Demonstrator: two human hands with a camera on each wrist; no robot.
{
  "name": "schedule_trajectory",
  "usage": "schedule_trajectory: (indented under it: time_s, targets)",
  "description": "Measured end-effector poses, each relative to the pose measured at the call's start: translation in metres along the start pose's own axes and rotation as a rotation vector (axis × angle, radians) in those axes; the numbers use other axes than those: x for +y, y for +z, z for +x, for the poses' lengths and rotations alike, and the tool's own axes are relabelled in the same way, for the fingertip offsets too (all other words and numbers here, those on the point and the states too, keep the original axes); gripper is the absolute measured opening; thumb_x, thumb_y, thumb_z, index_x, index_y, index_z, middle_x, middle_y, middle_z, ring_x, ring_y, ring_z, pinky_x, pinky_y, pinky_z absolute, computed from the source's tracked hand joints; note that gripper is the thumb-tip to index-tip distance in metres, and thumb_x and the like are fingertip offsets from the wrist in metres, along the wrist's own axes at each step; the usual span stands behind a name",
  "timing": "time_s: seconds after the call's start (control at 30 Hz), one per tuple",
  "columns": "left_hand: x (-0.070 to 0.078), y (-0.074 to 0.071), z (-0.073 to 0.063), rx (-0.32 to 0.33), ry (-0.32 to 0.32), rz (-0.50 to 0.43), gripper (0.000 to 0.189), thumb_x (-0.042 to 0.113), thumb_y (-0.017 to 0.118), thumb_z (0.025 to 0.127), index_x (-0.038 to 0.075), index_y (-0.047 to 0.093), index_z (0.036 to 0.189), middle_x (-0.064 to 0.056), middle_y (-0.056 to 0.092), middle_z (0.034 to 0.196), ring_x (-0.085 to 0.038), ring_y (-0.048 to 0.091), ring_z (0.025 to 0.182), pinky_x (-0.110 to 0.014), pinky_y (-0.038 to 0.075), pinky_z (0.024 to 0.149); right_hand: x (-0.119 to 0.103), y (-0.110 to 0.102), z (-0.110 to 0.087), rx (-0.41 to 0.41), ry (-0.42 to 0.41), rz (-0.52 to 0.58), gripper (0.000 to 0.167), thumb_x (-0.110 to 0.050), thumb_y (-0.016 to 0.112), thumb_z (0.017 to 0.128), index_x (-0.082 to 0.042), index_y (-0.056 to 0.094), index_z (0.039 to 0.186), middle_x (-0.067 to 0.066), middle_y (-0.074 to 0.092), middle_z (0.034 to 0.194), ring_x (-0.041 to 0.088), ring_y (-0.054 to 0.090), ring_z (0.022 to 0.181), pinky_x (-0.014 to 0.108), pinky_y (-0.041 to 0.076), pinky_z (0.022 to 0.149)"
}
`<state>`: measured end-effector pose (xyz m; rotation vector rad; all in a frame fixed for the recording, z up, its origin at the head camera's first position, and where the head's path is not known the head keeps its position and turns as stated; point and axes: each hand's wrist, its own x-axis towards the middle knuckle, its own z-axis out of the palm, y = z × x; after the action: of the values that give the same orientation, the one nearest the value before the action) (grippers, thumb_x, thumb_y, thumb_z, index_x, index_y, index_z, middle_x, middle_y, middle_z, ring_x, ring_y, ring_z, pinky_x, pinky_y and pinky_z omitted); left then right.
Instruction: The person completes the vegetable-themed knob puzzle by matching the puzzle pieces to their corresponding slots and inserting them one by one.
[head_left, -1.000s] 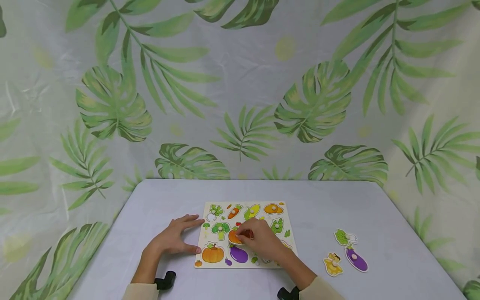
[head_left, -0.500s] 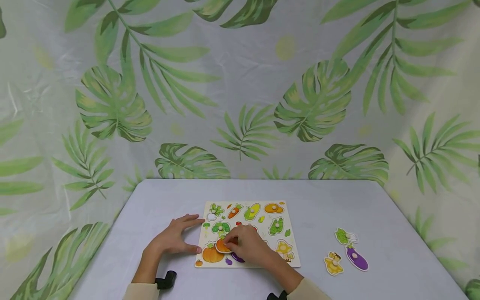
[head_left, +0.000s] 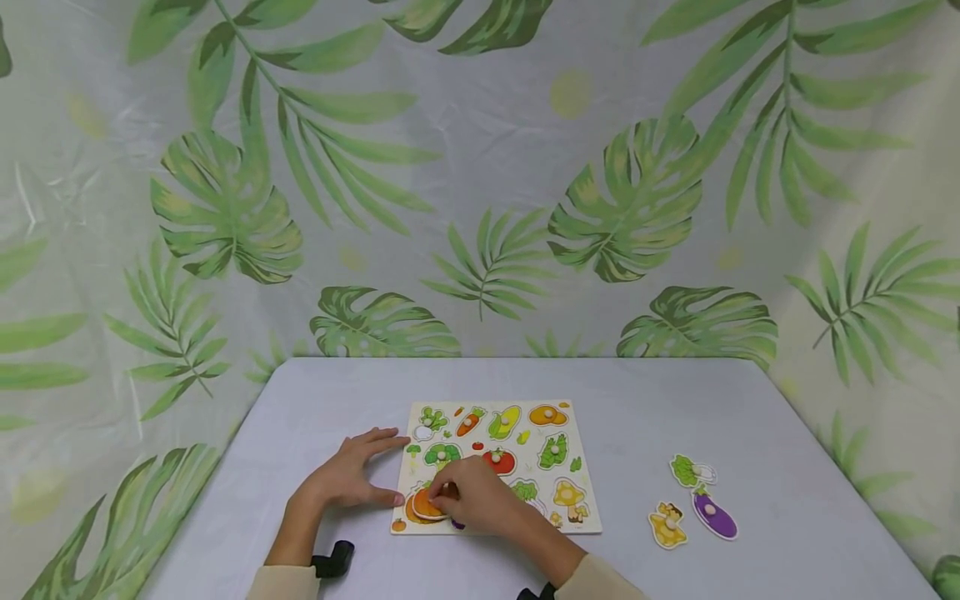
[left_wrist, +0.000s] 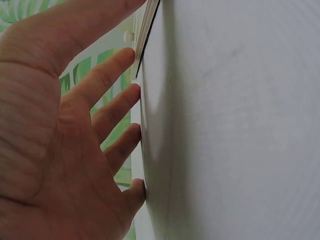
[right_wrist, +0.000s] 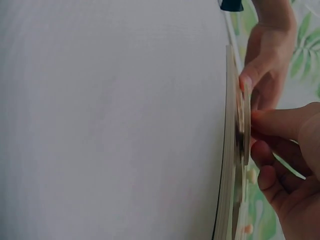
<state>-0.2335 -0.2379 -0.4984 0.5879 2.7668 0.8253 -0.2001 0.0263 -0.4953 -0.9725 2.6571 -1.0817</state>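
Note:
A vegetable puzzle board lies on the table, with knobbed pieces such as a tomato and a broccoli in it. My right hand pinches the pumpkin piece over the pumpkin picture at the board's near left corner. In the right wrist view that piece stands on edge against the board's face, its knob hidden by the fingertips. My left hand rests with spread fingers at the board's left edge, thumb and index finger touching it. The eggplant picture is mostly hidden under my right hand.
Loose pieces lie on the table right of the board: a bok choy, an eggplant and a yellow mushroom-like piece. A leaf-patterned curtain hangs behind the white table.
My right hand has carried the pumpkin piece left and nearer, from beside the broccoli to over the pumpkin picture, uncovering the tomato and mushrooms. My left hand stays in place.

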Motion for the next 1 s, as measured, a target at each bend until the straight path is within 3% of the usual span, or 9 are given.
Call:
schedule_trajectory:
  time_s: [0.2, 0.47, 0.73, 1.0]
  targets:
    - [-0.0002, 0.0009, 0.0004, 0.004, 0.001, -0.007, 0.089, 0.052, 0.091, 0.069, 0.023, 0.058, 0.147, -0.010, 0.045, 0.161, -0.046, 0.029, 0.153, -0.078, 0.009, 0.120, -0.0044, 0.0064, 0.0040, -0.014, -0.003, 0.013, 0.007, -0.012, 0.078, 0.091, -0.018, 0.082, 0.092, -0.016, 0.074, 0.087, -0.006, 0.056, 0.073, 0.011, 0.049, 0.065]
    - [0.0008, 0.0000, 0.0001, 0.007, 0.006, -0.012, 0.089, 0.052, 0.091, 0.069, 0.023, 0.058, 0.147, -0.010, 0.045, 0.161, -0.046, 0.029, 0.153, -0.077, 0.010, 0.121, -0.0084, 0.0102, 0.0081, -0.018, -0.035, -0.037, 0.005, -0.013, 0.079, 0.092, -0.018, 0.081, 0.092, -0.016, 0.073, 0.084, -0.008, 0.053, 0.071, 0.010, 0.047, 0.062]
    - [0.0013, -0.0019, -0.0006, 0.012, 0.025, -0.015, 0.089, 0.051, 0.091, 0.070, 0.021, 0.058, 0.147, -0.012, 0.046, 0.160, -0.047, 0.030, 0.152, -0.078, 0.011, 0.120, -0.0099, 0.0104, 0.0094, -0.047, 0.017, -0.033, 0.005, -0.015, 0.078, 0.092, -0.019, 0.081, 0.092, -0.018, 0.067, 0.077, -0.006, 0.049, 0.064, 0.011, 0.044, 0.056]
    - [0.0001, -0.0004, 0.0000, 0.009, 0.014, -0.013, 0.089, 0.052, 0.091, 0.069, 0.022, 0.059, 0.146, -0.011, 0.046, 0.160, -0.047, 0.029, 0.153, -0.078, 0.011, 0.120, -0.0101, 0.0096, 0.0093, -0.051, -0.022, -0.042, 0.009, -0.010, 0.078, 0.091, -0.018, 0.080, 0.094, -0.015, 0.065, 0.078, -0.005, 0.049, 0.065, 0.011, 0.045, 0.057]
